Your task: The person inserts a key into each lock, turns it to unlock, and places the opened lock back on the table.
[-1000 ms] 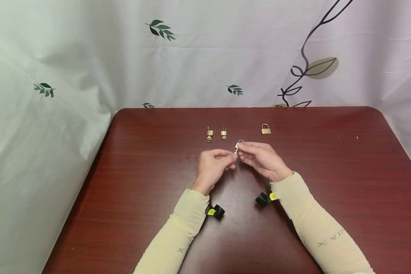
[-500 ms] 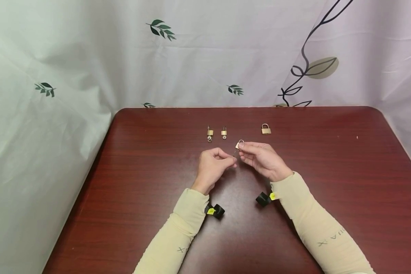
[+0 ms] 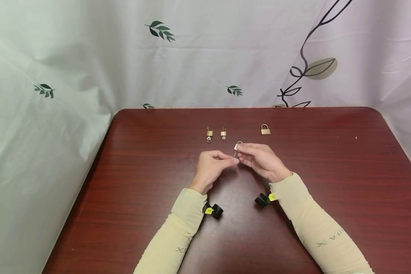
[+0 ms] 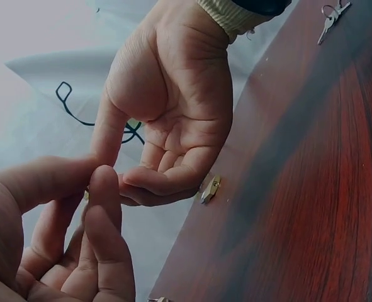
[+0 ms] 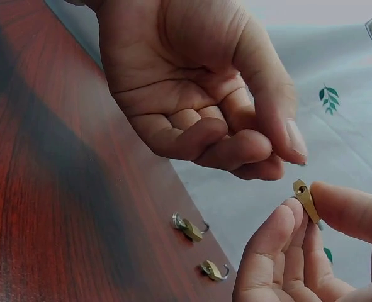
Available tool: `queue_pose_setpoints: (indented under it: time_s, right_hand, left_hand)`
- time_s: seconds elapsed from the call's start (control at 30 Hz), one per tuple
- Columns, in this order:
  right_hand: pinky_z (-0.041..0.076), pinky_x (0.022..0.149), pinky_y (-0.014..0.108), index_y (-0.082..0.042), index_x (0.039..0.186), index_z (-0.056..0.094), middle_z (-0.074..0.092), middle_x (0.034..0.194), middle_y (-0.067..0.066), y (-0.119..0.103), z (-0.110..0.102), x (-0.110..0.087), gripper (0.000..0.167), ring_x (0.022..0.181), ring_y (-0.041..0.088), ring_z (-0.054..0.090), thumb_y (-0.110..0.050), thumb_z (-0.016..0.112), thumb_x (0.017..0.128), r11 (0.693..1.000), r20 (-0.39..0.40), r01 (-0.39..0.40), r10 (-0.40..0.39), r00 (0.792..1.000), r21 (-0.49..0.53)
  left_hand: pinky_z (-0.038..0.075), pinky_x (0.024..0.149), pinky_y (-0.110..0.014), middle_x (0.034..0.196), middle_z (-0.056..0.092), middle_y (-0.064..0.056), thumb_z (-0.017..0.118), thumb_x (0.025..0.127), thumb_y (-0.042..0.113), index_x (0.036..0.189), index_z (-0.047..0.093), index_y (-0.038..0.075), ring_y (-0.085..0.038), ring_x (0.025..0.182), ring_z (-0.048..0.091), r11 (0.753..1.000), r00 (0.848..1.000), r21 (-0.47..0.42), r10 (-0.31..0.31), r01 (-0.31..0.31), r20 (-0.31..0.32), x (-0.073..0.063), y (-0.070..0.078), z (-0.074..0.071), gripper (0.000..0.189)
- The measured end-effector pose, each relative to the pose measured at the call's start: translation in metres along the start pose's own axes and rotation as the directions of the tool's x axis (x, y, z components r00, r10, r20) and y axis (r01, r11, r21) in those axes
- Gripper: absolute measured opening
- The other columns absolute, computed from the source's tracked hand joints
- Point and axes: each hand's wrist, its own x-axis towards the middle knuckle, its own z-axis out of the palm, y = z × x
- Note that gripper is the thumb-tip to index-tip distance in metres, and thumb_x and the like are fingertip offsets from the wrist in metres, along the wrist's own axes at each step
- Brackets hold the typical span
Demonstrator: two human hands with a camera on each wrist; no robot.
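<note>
A small brass padlock (image 3: 236,147) is pinched between the thumb and fingers of my right hand (image 3: 265,161), its shackle pointing up and away. In the right wrist view the keyhole of this padlock (image 5: 306,202) is bare and faces my left hand (image 5: 192,88). Between the thumb and forefinger of my left hand (image 3: 210,169) is a thin key (image 3: 234,154), mostly covered by the fingers. Only its dark tip shows in the right wrist view, a short gap from the keyhole. Both hands are raised over the table, with fingertips close together.
Two brass padlocks with keys in them, one padlock (image 3: 209,134) beside another padlock (image 3: 223,133), lie at the back with shackles raised. Another padlock (image 3: 265,129) lies further right. Loose keys on a ring (image 4: 329,22) lie on the table (image 3: 140,213). A curtain (image 3: 198,53) hangs behind.
The left hand's fingertips have shifted slightly down and away from the padlock, and the key now shows as a thin line. The right hand holds the padlock almost where it was.
</note>
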Motion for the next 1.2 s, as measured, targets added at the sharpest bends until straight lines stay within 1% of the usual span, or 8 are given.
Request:
queue_pose_setpoints:
  time_s: [0.13,0.27,0.33,0.53,0.67,0.83,1.07,1.2]
  right_hand:
    - [0.056,0.076,0.022,-0.011,0.087,0.074,0.072,0.084,0.0,0.0004,0.0,0.0001,0.022,0.077,0.01,0.067,-0.003,0.059,0.101,1.0,-0.001,0.0,0.0,1.0,-0.001]
    - [0.056,0.075,0.022,-0.011,0.088,0.073,0.072,0.083,0.001,0.0005,-0.0003,0.0003,0.02,0.076,0.009,0.067,-0.003,0.059,0.1,1.0,-0.001,-0.001,0.001,1.0,-0.001]
    - [0.056,0.075,0.022,-0.011,0.089,0.073,0.071,0.083,0.001,0.0006,-0.0004,0.0005,0.02,0.076,0.009,0.067,-0.003,0.059,0.1,1.0,0.0,-0.002,0.002,1.0,-0.003]
    - [0.056,0.074,0.022,-0.011,0.089,0.073,0.071,0.083,0.0,0.0013,-0.001,0.0015,0.02,0.075,0.008,0.067,-0.003,0.058,0.101,1.0,-0.002,0.002,-0.002,1.0,-0.001]
    - [0.056,0.074,0.022,-0.011,0.087,0.074,0.072,0.083,0.001,0.0018,-0.0016,0.002,0.021,0.074,0.008,0.067,-0.003,0.059,0.1,1.0,0.001,-0.001,0.001,1.0,-0.002]
    - [0.056,0.074,0.022,-0.011,0.086,0.075,0.072,0.082,0.0,0.0031,-0.0019,0.0025,0.022,0.073,0.007,0.067,-0.003,0.06,0.1,1.0,0.008,-0.003,0.003,1.0,-0.03]
    - [0.055,0.071,0.02,-0.012,0.084,0.074,0.071,0.078,-0.001,0.0056,-0.0018,0.0037,0.019,0.071,0.006,0.065,-0.005,0.064,0.098,0.995,-0.027,0.005,-0.008,1.0,-0.099]
    - [0.055,0.071,0.02,-0.013,0.084,0.075,0.072,0.079,-0.002,0.0072,-0.0016,0.0038,0.017,0.072,0.006,0.066,-0.006,0.066,0.096,0.991,-0.038,0.009,-0.014,0.999,-0.133]
  left_hand:
    - [0.058,0.071,-0.039,0.073,0.074,-0.01,0.086,0.077,0.007,0.083,0.075,0.0,-0.033,0.078,0.074,0.999,1.0,-0.048,-0.015,0.016,0.018,0.0003,0.001,-0.0002,0.015]
    - [0.059,0.076,-0.046,0.075,0.074,-0.013,0.084,0.079,0.003,0.088,0.075,-0.003,-0.041,0.083,0.073,0.997,1.0,-0.074,-0.027,0.028,0.013,0.0012,0.0015,0.0004,0.015]
    - [0.059,0.075,-0.045,0.077,0.075,-0.013,0.084,0.079,0.003,0.091,0.075,-0.003,-0.04,0.084,0.074,0.997,0.999,-0.065,-0.034,0.034,0.005,0.0014,0.0016,0.0007,0.015]
    - [0.059,0.076,-0.042,0.081,0.075,-0.014,0.079,0.082,0.001,0.095,0.076,-0.004,-0.023,0.074,0.075,0.999,1.0,-0.034,-0.024,0.024,0.012,0.0011,0.0007,0.0025,0.014]
    - [0.059,0.075,-0.043,0.08,0.075,-0.013,0.077,0.083,0.001,0.095,0.076,-0.003,-0.021,0.071,0.074,1.0,1.0,-0.009,-0.01,0.01,0.027,0.0004,0.0003,0.0039,0.012]
    - [0.059,0.07,-0.04,0.078,0.075,-0.012,0.075,0.083,0.001,0.094,0.076,-0.003,-0.021,0.069,0.073,1.0,1.0,0.03,0.005,-0.006,0.031,0.0009,-0.0011,0.0039,0.012]
    - [0.046,0.047,-0.026,0.073,0.074,-0.005,0.077,0.082,0.006,0.091,0.078,0.002,-0.032,0.073,0.074,0.983,0.999,0.183,0.036,-0.036,0.005,0.0006,0.0001,0.0023,0.01]
    - [0.045,0.046,-0.023,0.07,0.074,-0.004,0.077,0.083,0.008,0.09,0.078,0.003,-0.034,0.073,0.073,0.976,0.999,0.213,0.041,-0.042,0.01,0.0009,-0.0007,0.0021,0.009]
